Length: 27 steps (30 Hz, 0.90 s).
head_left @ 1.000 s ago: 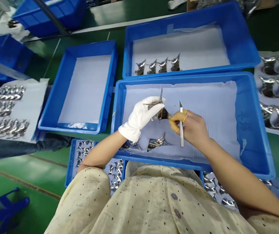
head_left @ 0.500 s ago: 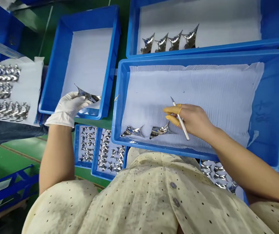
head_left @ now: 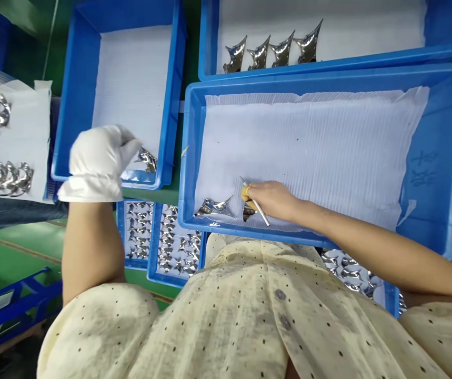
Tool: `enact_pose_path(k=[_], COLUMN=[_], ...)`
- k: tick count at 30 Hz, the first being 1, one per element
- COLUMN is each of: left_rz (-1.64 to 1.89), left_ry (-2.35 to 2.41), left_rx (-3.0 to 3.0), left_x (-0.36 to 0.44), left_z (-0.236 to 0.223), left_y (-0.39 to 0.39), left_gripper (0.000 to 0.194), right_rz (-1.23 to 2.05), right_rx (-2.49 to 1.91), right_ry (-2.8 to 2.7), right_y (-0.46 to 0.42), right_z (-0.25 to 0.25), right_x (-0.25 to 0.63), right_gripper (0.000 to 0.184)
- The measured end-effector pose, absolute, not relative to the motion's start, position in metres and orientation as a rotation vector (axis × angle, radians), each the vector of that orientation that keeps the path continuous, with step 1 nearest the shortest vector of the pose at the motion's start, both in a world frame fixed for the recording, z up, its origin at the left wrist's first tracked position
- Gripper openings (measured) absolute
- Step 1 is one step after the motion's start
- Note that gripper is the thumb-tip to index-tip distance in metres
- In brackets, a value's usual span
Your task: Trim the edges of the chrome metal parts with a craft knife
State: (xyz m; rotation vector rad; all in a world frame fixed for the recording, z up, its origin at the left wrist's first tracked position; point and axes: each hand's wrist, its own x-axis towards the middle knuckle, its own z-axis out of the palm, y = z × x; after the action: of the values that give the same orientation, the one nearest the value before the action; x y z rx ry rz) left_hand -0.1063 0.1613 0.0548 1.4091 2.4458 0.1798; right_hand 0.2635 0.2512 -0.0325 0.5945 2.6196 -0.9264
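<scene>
My left hand (head_left: pixel 98 155), in a white glove, hovers over the left blue bin (head_left: pixel 60 152) with its thumb and fingers slightly apart. A shiny pointed metal part (head_left: pixel 148 160) lies in that bin beside my fingertips, its left end partly hidden. My right hand (head_left: pixel 271 199), with yellow finger cots, grips a slim craft knife (head_left: pixel 262 213), blade pointing up and left. Beneath its fingers is another metal part (head_left: pixel 248 211), mostly covered by the hand. Farther left in the same paper-lined bin (head_left: pixel 320 79) sits a similar metal part (head_left: pixel 214 207).
Several metal parts (head_left: pixel 283 51) stand in a row in the far bin (head_left: pixel 206 47). Rows of chrome parts (head_left: pixel 2 176) rest on white paper at left. Lower blue trays (head_left: pixel 151 258) hold more parts near my body. A blue frame (head_left: pixel 16 302) stands lower left.
My left hand has let go of the metal part and lifted up and left, leaving it in the left bin. My right hand has moved left with the knife, over a metal part.
</scene>
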Motion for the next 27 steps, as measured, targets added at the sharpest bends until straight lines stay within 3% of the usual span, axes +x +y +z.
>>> enact_pose_path(k=[2,6,8,13,18,22,27], left_rz=[0.243,0.369,0.527,1.008,0.952,1.0,1.323], left_ry=[2.302,1.471,1.185,0.999,0.756,0.739,0.918], left_rx=[1.382,1.214,1.068,0.792,0.423,0.301,0.447], left_x=[-0.062,0.019,0.047,0.078,0.089,0.099,0.097], left_z=[0.061,0.037,0.016,-0.011,-0.009,-0.011,-0.006], left_y=[0.177,0.202,0.211,0.232,0.248,0.252,0.255], left_gripper=[0.05,0.076,0.079,0.053,0.05,0.029,0.046], right_rz=[-1.276,-2.182,-2.377,-2.549,-2.608,-2.596,-2.66], right_rx=[0.673,0.689,0.654,0.889,1.22,1.163,1.389], right_ry=[2.769,3.065,3.114,3.012,2.863,2.844,2.555], right_y=[0.255,0.273,0.283,0.299,0.306,0.307,0.308], right_z=[-0.026,-0.002,0.008,0.013,0.011,0.014,0.009], right_x=[0.267,0.276,0.281,0.295,0.309,0.314,0.311], right_gripper=[0.008,0.014,0.021,0.039,0.053,0.054,0.058])
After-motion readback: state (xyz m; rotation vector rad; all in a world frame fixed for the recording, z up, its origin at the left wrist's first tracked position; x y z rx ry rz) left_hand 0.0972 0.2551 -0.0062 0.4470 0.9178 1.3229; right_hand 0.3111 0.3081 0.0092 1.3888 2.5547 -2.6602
